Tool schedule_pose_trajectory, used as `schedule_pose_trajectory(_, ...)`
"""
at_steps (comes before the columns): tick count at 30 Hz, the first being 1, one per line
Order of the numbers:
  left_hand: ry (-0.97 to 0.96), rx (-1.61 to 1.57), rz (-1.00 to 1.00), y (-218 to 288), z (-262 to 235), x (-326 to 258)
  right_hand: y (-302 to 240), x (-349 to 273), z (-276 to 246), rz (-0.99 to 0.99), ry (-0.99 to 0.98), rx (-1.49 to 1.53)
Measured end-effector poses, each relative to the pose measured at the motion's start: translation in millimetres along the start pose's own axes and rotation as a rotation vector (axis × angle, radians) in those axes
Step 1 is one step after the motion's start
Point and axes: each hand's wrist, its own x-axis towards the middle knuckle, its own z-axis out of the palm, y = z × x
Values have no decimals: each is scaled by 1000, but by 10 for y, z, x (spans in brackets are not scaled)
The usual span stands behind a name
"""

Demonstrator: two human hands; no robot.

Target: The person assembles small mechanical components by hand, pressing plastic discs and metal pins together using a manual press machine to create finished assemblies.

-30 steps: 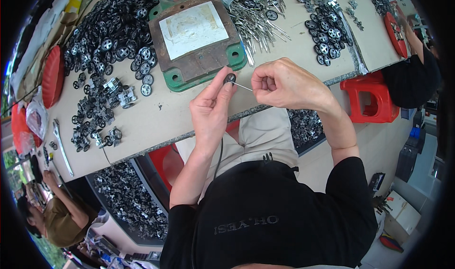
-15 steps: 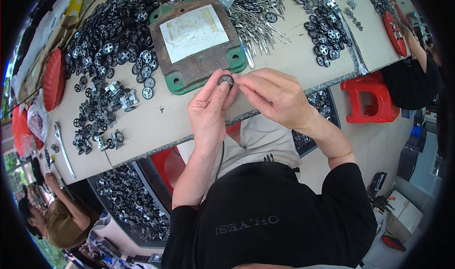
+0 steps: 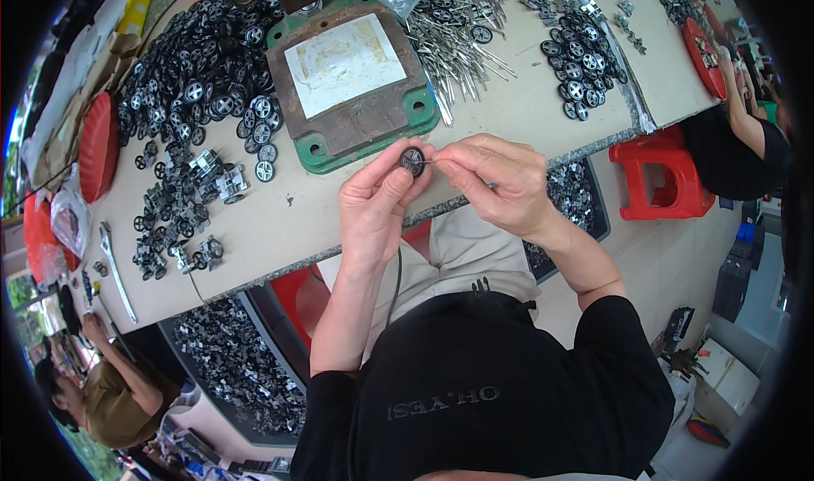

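My left hand point(image 3: 373, 197) pinches a small black wheel with a spoked hub point(image 3: 412, 161) between thumb and fingers, its face turned up. A thin metal rod point(image 3: 430, 161) is pinched in my right hand point(image 3: 500, 180), its tip reaching the middle of the wheel; whether it sits in the hub I cannot tell. Both hands are just off the table's near edge, below a green and brown metal press base point(image 3: 360, 83) with a white plate point(image 3: 345, 64) on it. A heap of similar rods point(image 3: 462, 49) lies to the right of the base.
A large pile of black wheels point(image 3: 199, 66) and several wheeled metal assemblies point(image 3: 182, 201) lie at left, near a wrench point(image 3: 117, 269). More wheels point(image 3: 581, 66) lie at right. A red stool point(image 3: 661, 176) stands beyond. Trays of parts point(image 3: 237, 362) sit below the table. Other people work at both sides.
Both hands have shifted slightly down toward me with the wheel and rod. The wheel's face now shows more fully, less covered by my left thumb.
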Motion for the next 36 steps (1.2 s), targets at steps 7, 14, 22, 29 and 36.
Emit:
schedule_pose_trajectory(7, 94, -37, -72, -63, 55, 23, 65, -19, -41, 98, 3, 43)
schedule_pose_trajectory(14, 115, -43, -156, -20, 82, 39, 391, 367, -604, 606, -128, 155)
schedule_pose_trajectory(22, 118, 4, -172, -20, 76, 65, 1925, 1079, -1023, 498, 46, -550)
schedule_pose_trajectory(29, 118, -19, -178, -13, 90, 49, 2149, 1342, -1200, 368, -312, -701)
schedule_pose_trajectory(36, 119, -10, -144, -54, 81, 37, 1055, 636, -1010, 527, -88, 98)
